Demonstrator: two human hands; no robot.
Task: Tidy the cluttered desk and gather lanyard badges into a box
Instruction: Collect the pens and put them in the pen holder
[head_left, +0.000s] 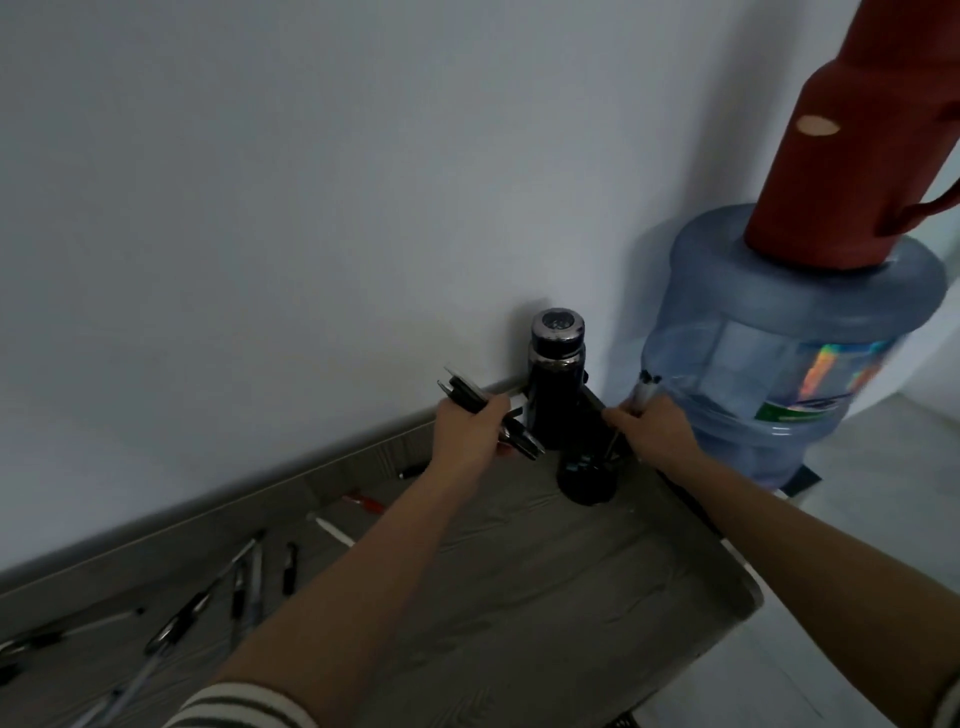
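Pen bundle (464, 393) clenched in left hand (467, 434) grip, right hand (652, 434) grasping pens (644, 391) just above black pen cup (587, 480), contents dim

The flask (557, 400) has a dark, glossy body with a polished metal collar and cap. Beneath it, the desk (545, 582) top is matt grey wood-grain. Right of the flask, the water jug (779, 338) is smooth, translucent blue plastic with an iridescent foil label (826, 371). The red thermos (852, 156) on the jug looks like matt plastic. Just left of the flask, the pens (467, 399) are dark glossy plastic.
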